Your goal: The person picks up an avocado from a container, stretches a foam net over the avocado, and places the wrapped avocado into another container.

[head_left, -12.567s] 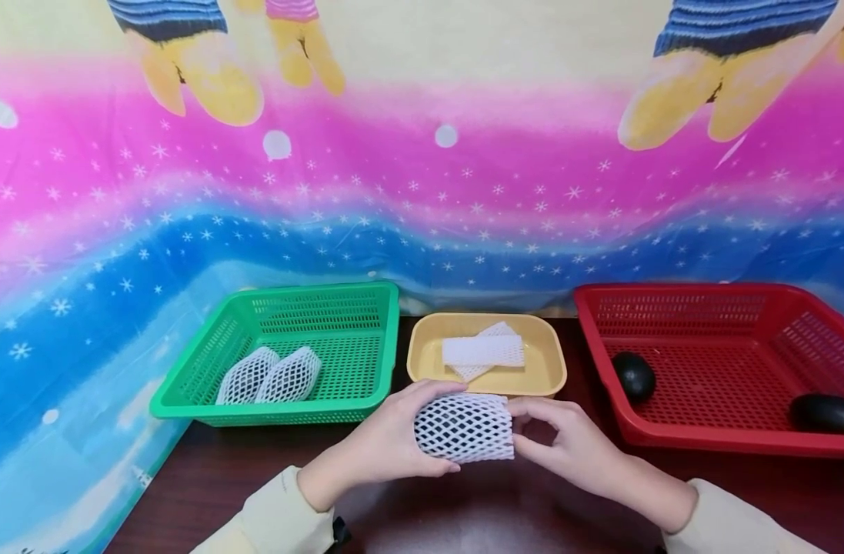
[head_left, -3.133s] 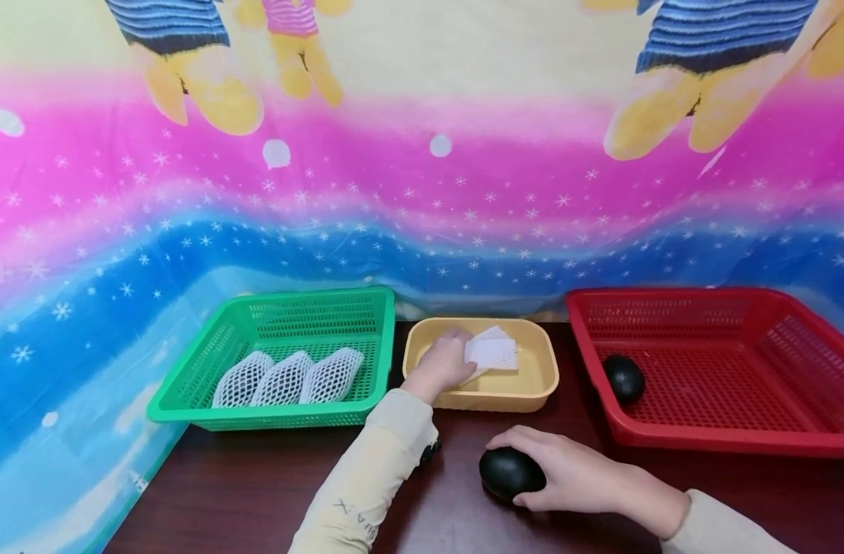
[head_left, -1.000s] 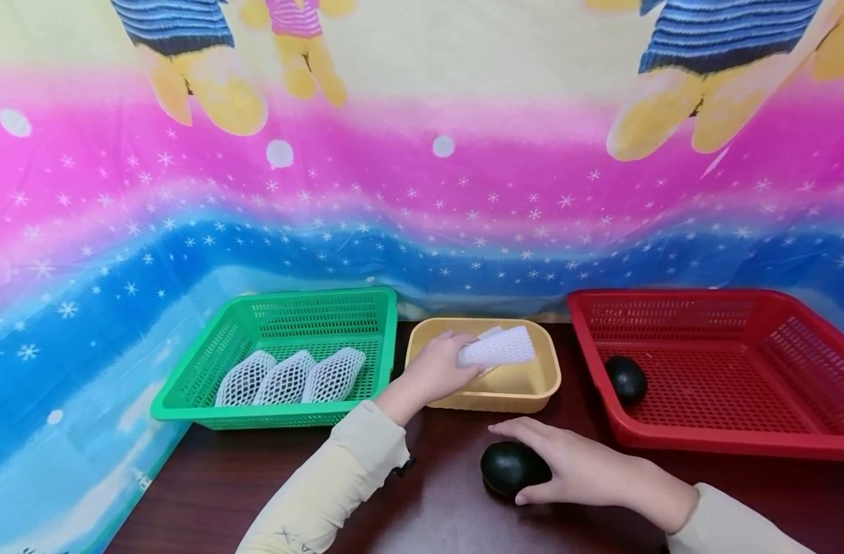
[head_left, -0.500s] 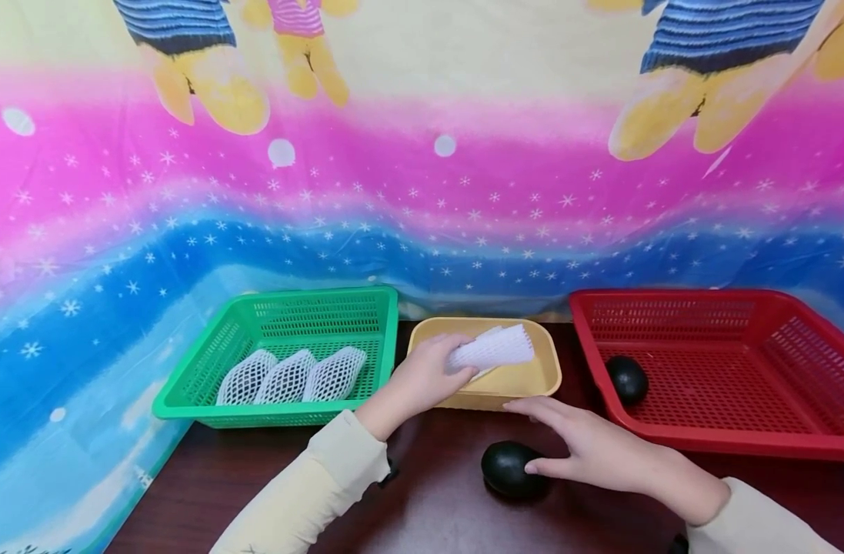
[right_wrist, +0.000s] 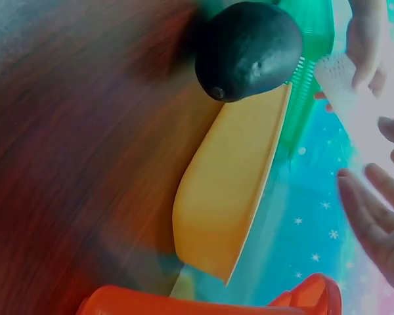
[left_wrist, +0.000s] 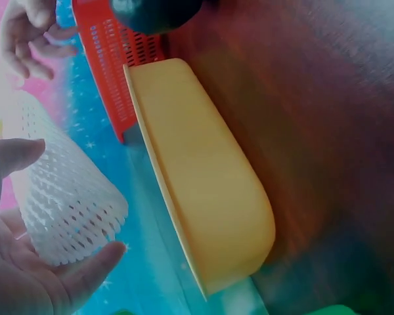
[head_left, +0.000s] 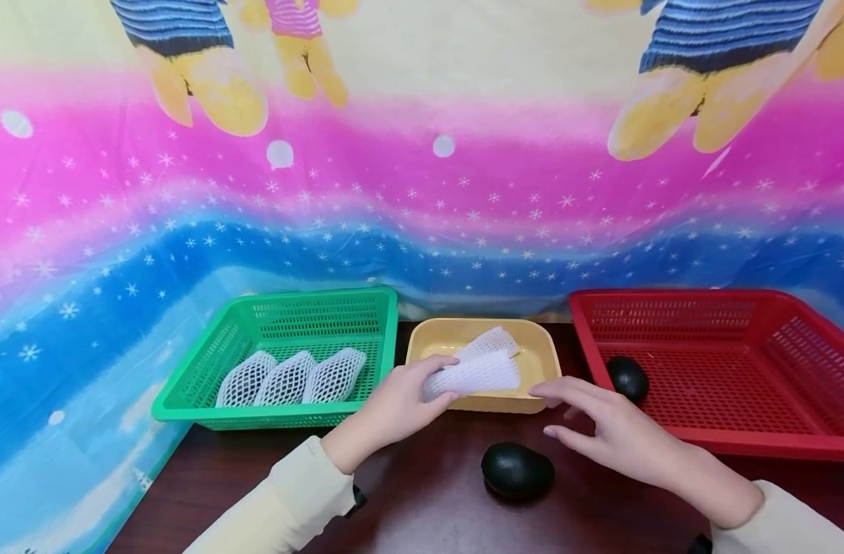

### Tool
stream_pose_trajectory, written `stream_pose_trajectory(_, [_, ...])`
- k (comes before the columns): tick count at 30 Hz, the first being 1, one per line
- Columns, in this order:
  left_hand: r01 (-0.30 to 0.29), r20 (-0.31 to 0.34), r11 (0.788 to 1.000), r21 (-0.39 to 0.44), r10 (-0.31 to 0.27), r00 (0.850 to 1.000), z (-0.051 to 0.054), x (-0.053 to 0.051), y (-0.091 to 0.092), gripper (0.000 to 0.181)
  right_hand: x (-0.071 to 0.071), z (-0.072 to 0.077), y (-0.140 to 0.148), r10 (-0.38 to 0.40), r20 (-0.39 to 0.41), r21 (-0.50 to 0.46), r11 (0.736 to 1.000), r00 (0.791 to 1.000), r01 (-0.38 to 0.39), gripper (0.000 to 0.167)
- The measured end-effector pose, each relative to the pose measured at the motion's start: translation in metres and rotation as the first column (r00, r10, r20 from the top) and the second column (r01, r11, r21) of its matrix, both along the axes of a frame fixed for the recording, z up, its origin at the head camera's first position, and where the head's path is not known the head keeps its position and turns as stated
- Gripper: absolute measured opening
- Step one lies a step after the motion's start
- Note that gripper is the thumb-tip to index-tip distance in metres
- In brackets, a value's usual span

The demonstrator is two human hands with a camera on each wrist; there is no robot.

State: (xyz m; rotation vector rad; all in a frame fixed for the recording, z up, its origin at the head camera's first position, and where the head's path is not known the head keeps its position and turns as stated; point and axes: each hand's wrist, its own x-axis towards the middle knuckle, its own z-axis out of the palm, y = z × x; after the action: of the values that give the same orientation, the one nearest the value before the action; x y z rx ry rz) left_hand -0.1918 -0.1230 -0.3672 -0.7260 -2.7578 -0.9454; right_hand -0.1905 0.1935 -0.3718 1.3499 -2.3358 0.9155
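Observation:
My left hand (head_left: 394, 408) holds a white foam net sleeve (head_left: 478, 374) between thumb and fingers, over the front of the yellow tray (head_left: 542, 368). The left wrist view shows the sleeve (left_wrist: 69, 197) with its mesh mouth rounded. Another foam net (head_left: 496, 340) lies in the tray behind it. My right hand (head_left: 612, 427) hovers right of the sleeve, fingers spread and holding nothing. Below the hands, a smooth, dark, oval fruit (head_left: 517, 471) lies on the table, touched by neither; a small stem scar shows on the fruit (right_wrist: 249, 52) in the right wrist view.
At left, a green basket (head_left: 269, 415) holds 3 fruits in white nets (head_left: 335, 375). The red basket (head_left: 726, 438) at right contains one bare dark fruit (head_left: 628, 379). A patterned cloth (head_left: 422, 192) hangs behind the dark wooden table (head_left: 422, 508).
The left hand has lifted the foam net from the tray and drawn it toward the body. The right hand has let go of the dark fruit and risen to the right.

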Motion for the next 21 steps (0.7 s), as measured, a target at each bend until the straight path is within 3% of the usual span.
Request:
stream_pose_trajectory(3, [0.01,0.01,1.0,0.017,-0.01,1.0,-0.004,0.009,-0.005,0.044,-0.001,-0.001,-0.005,0.018,-0.067,-0.113,0.993,0.998,-0.025,0.038])
stream_pose_trajectory(6, [0.026,0.018,0.999,0.034,-0.027,0.999,-0.009,0.017,-0.01,0.042,0.0,-0.002,-0.012,0.048,-0.071,-0.17,0.984,0.996,-0.06,0.04])
stream_pose_trajectory(13, [0.046,0.081,0.992,0.114,-0.055,0.995,-0.014,0.029,-0.016,0.04,0.0,-0.005,-0.028,0.114,-0.059,-0.18,0.976,0.992,-0.123,0.039])
stream_pose_trajectory(17, [0.058,0.107,0.988,0.143,-0.074,0.991,-0.017,0.03,-0.017,0.041,-0.002,-0.008,-0.037,0.172,-0.109,-0.195,0.962,0.979,-0.19,0.034])
stream_pose_trajectory(21, [0.094,0.122,0.982,0.166,-0.115,0.986,-0.019,0.03,-0.014,0.043,-0.004,-0.009,-0.043,0.185,-0.143,-0.184,0.96,0.972,-0.209,0.031])
